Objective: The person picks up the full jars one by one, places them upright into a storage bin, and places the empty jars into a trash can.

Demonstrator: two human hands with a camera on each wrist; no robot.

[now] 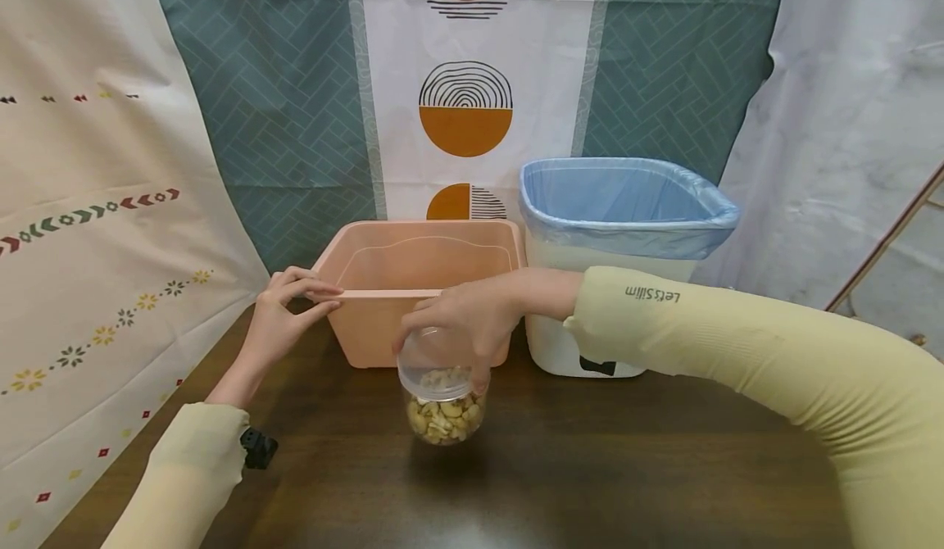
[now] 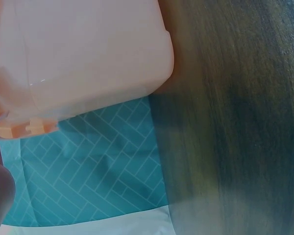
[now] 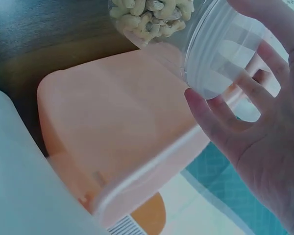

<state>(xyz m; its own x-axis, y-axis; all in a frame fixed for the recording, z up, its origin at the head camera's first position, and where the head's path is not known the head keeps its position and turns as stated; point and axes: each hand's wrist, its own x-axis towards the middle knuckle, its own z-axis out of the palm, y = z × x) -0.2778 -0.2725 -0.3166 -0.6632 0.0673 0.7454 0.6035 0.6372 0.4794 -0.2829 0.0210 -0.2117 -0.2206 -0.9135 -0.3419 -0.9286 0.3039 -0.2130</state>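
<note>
A peach plastic bin [image 1: 369,319] stands on the dark wooden table. At its front left corner my left hand [image 1: 291,303] pinches the rim, thumb at the front and fingers over the edge. My right hand [image 1: 475,311] reaches in from the right and grips a clear jar [image 1: 444,424] of cashews by its translucent lid, from above. The jar is in front of the bin, its shadow on the wood below it. In the right wrist view, fingers and thumb spread around the lid [image 3: 220,58], and cashews [image 3: 152,17] fill the far end.
Right of the bin stands a white trash can [image 1: 546,344] lined with a blue bag [image 1: 627,242]. Behind both hangs a patterned curtain [image 1: 295,82]. A pale cloth [image 1: 88,287] closes off the left side. Dark wooden table [image 1: 627,467] runs along the front.
</note>
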